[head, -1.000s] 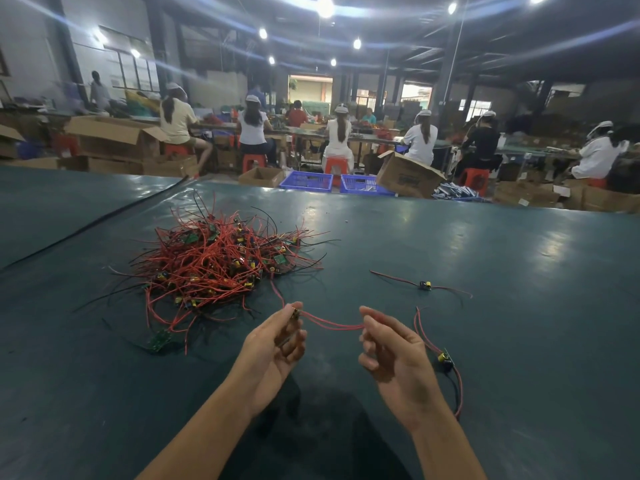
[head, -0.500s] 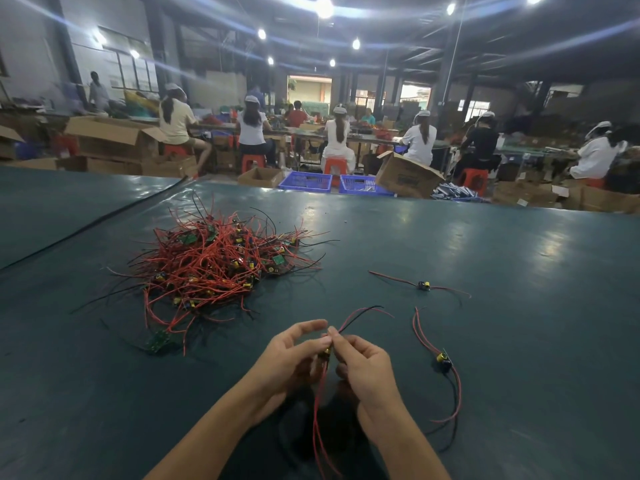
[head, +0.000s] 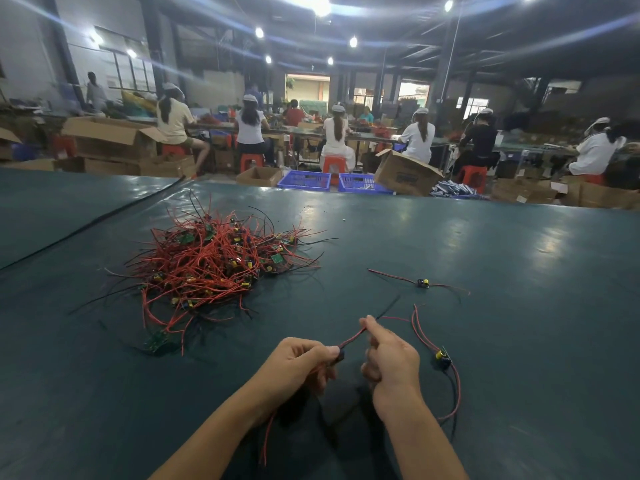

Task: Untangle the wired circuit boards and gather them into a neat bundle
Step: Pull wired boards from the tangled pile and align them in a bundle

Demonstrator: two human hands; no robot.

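Observation:
A tangled pile of small circuit boards with red and black wires (head: pixel 214 265) lies on the dark green table (head: pixel 502 258), left of centre. My left hand (head: pixel 301 362) pinches one small board by its dark body, its other wires hanging below the hand. My right hand (head: pixel 388 355) pinches that board's red and black wires (head: pixel 353 337) between thumb and forefinger, just right of the board. Two separated wired boards lie to the right: one close to my right hand (head: pixel 443 358), one farther back (head: pixel 423 282).
A loose green board (head: pixel 156 341) lies at the pile's near edge. Beyond the table's far edge stand cardboard boxes (head: pixel 405 174) and blue crates (head: pixel 304 180), with several seated people working at benches.
My hands came together on the board, then the right hand slid out along its wires. The wires now stretch up to the right instead of spanning sideways between the hands.

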